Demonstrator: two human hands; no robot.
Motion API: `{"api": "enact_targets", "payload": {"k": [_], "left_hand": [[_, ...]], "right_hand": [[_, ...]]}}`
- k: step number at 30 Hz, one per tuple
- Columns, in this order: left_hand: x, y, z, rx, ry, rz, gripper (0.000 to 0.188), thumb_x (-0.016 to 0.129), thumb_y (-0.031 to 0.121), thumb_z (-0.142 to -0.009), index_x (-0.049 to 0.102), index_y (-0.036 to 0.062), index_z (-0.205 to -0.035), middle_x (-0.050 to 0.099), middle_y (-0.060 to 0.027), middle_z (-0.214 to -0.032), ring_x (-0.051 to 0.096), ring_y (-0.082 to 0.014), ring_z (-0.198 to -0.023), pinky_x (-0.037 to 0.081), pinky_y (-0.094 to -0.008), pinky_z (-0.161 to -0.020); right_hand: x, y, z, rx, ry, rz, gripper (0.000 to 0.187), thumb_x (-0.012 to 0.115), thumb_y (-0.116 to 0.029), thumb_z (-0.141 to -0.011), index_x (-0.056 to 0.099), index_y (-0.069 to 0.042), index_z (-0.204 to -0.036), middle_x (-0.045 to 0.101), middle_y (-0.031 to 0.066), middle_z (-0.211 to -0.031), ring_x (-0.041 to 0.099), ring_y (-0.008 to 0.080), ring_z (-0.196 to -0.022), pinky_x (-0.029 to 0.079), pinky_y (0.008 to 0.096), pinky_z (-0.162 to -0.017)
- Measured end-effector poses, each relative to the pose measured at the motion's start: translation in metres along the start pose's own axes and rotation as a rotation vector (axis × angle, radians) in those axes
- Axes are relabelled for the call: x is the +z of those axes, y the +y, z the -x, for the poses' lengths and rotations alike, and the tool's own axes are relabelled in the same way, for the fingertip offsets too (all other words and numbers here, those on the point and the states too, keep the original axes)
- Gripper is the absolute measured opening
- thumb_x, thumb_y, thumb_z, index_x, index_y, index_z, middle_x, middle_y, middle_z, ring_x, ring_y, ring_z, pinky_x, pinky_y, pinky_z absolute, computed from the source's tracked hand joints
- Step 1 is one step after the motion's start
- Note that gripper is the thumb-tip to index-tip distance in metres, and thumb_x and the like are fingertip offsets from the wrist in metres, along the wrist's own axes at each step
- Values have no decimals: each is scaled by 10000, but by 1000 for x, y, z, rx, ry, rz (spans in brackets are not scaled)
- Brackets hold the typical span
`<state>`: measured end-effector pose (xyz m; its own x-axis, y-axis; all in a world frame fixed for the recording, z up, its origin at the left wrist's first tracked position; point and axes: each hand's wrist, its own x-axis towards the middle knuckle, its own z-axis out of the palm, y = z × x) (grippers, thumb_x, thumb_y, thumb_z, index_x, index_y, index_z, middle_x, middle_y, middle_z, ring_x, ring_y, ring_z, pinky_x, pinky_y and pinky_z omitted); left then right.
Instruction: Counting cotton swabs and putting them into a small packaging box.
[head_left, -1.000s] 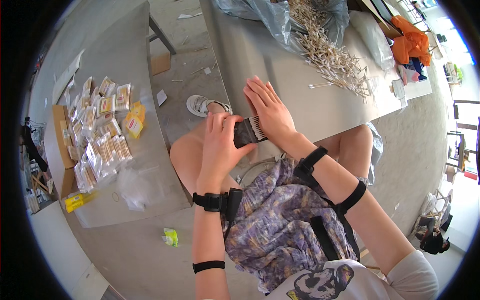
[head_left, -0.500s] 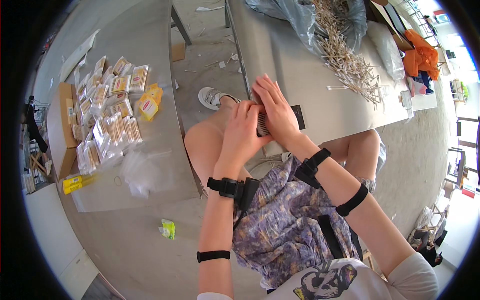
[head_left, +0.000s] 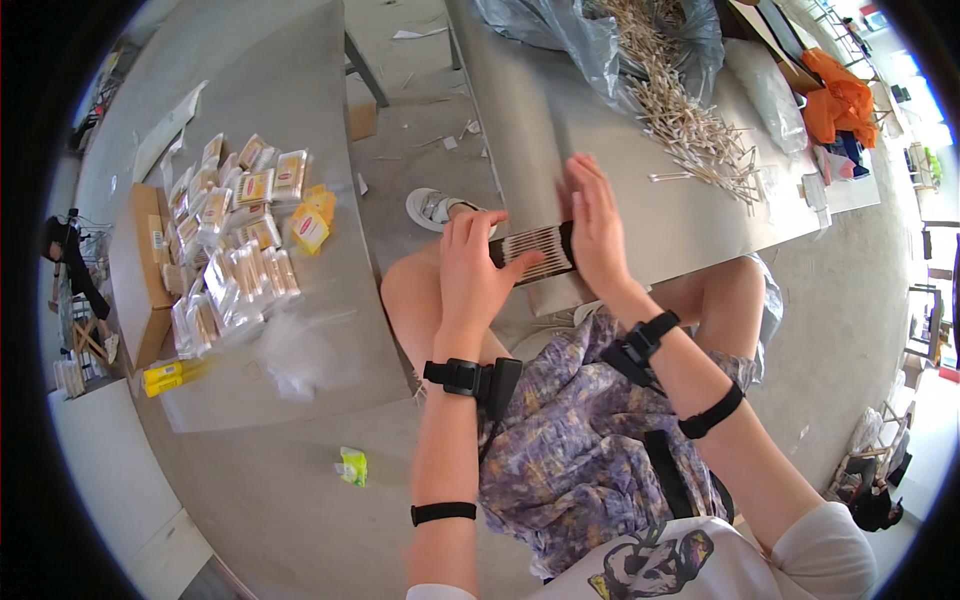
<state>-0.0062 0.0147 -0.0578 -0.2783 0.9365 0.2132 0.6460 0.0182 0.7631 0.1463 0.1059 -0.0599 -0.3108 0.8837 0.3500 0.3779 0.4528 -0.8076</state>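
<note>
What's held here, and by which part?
The left hand grips the black holder of swabs by its left end, thumb over them. The right hand is flat at its right end; contact is unclear.

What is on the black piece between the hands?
Pale sticks lie side by side on the black piece. The left hand covers its left end and some sticks; what lies beneath cannot be seen.

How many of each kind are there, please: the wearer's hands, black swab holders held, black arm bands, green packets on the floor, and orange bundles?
Hands: left hand and right hand: 2
Black swab holder: 1
Black arm bands: 4
Green packet: 1
Orange bundle: 1
Total: 9
</note>
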Motion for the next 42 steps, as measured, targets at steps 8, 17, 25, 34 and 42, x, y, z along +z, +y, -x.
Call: {"api": "enact_targets", "payload": {"k": [8,17,25,34,42], "left_hand": [[-13,-15,2,-110,254,165,431,813,223,-823,637,31,-1167,680,-92,-1085,643,-231,-989,487,-349,-902],[-137,-132,-3,-357,572,-430,403,714,273,-916,615,6,-1200,661,-141,-1081,639,-282,-912,515,-403,-821],[-169,-159,-29,-562,363,-625,631,778,458,-812,623,-7,-1210,691,-147,-1013,662,-304,-941,517,-422,-817],[-175,-149,-41,-576,437,-603,278,769,284,-844,652,55,-951,688,-83,-861,655,-280,-804,508,-410,-753],[-108,-11,-27,-443,453,361,240,731,238,-914,643,48,-1030,680,-8,-891,627,-56,-765,436,-197,-619]], "right_hand": [[-10,16,9,-67,-18,379,299,457,-46,-996,536,-24,-1283,554,133,-1361,457,324,-1361,343,456,-1167],[-7,16,7,-64,-5,386,281,472,-16,-962,556,-11,-1230,560,124,-1353,460,287,-1361,354,415,-1176],[-10,14,5,-50,-11,384,372,498,48,-860,566,-20,-1219,545,115,-1376,454,273,-1369,347,411,-1190],[-11,14,7,-16,-38,388,389,498,40,-859,564,-16,-1238,534,112,-1394,432,266,-1387,327,395,-1202],[-17,19,7,-15,11,277,341,490,26,-881,579,-2,-1210,577,134,-1324,476,314,-1345,356,421,-1178]]}}
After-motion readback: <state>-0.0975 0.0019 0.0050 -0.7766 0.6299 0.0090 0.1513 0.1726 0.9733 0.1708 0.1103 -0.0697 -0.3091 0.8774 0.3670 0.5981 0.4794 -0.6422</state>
